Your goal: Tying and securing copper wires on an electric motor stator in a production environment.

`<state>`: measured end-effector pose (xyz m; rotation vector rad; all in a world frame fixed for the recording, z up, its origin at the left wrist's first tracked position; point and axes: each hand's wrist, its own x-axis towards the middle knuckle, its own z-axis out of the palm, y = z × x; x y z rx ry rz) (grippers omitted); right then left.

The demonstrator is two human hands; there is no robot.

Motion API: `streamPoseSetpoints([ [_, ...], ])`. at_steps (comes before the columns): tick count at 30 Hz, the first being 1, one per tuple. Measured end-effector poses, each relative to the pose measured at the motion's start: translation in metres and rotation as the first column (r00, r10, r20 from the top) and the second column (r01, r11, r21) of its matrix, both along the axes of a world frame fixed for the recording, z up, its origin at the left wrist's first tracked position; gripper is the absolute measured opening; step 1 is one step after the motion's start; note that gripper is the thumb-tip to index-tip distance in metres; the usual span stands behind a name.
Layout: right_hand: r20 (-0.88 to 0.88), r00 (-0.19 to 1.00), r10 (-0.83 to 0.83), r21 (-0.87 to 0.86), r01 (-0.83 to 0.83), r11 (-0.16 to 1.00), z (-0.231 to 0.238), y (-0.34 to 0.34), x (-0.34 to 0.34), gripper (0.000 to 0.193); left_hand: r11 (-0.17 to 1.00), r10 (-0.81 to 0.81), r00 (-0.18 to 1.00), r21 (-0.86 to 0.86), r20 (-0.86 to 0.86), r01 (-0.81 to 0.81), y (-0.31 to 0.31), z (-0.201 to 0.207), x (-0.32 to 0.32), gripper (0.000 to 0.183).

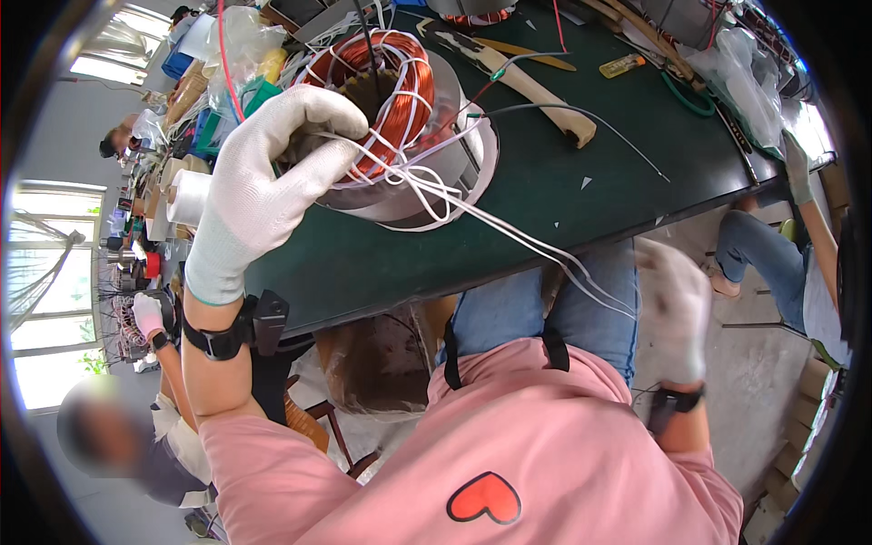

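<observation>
A motor stator (472, 173) sits on the table, its ring of copper windings (409, 100) bound with white lacing cord (490, 221). My left hand (272, 168), in a white glove, is closed at the near left of the windings. Its thumb and forefinger pinch a strand of the cord. A loose loop of cord lies on the ring's near side, and long strands run from it to the right over my lap. My right hand (674, 304), also gloved, is beyond the table's edge near the strands' far ends. Motion smears its fingers, so its grip is unclear.
On the dark green table (636, 154) lie a worn wooden stick (536, 95), a yellow-handled tool (622, 65) and scattered white scraps. A white spool (189, 197) stands left of my left hand. Co-workers sit at the left and right. A cardboard box (381, 363) is under the table.
</observation>
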<state>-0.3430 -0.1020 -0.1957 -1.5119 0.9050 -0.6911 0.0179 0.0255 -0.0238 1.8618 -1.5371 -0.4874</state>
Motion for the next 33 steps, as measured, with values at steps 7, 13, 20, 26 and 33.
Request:
streamPoseSetpoints([
  [7, 0.506, 0.792, 0.342, 0.428, -0.575, 0.697, -0.003, 0.038, 0.047, 0.023, 0.996, 0.05, 0.998, 0.075, 0.033, -0.052, 0.004, 0.003, 0.004, 0.023],
  [13, -0.368, 0.917, -0.151, 0.259, 0.257, 0.931, -0.192, 0.0, -0.292, 0.021, 1.0, 0.009, 0.999, -0.008, 0.046, -0.009, 0.0, 0.003, 0.0, 0.019],
  [20, -0.84, 0.357, -0.408, -0.448, -0.032, 0.894, -0.126, -0.029, -0.289, 0.014, 0.949, 0.134, 0.791, -0.307, 0.597, 0.071, -0.004, -0.013, -0.017, 0.045],
  [26, -0.389, 0.905, -0.174, 0.038, 0.204, 0.978, 0.013, -0.059, -0.13, 0.039, 0.91, 0.261, 0.711, -0.412, 0.654, 0.045, 0.001, -0.045, -0.034, 0.066],
  [33, 0.045, 0.906, 0.42, -0.056, -0.418, 0.907, 0.118, -0.055, -0.004, 0.02, 0.918, 0.226, 0.801, -0.396, 0.555, 0.015, 0.011, -0.035, -0.035, 0.06],
])
